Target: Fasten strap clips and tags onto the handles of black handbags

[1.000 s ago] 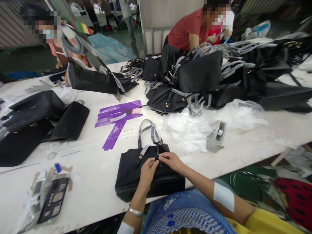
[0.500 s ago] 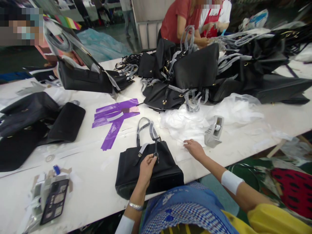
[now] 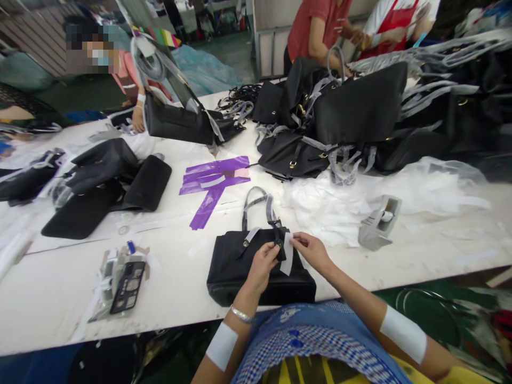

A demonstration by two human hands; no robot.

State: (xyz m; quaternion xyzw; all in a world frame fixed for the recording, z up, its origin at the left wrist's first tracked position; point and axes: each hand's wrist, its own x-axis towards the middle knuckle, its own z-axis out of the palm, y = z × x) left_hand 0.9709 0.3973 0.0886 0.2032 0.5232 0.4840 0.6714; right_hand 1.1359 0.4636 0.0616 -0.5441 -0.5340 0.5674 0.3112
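Note:
A black handbag with grey-wrapped handles lies flat near the table's front edge. My left hand is closed in a pinch on the small metal fitting at the bag's strap. My right hand is closed on a small white strip of paper, held against that fitting. Both hands meet above the bag's upper middle.
A grey tape dispenser stands to the right beside crumpled white wrapping. Purple tape strips are stuck behind the bag. A pile of black bags fills the back right, more bags at left. A phone lies front left. Other people work across the table.
My right hand went out to the white wrapping on the right and came back to the bag's fitting with a white strip. My left hand stayed on the fitting.

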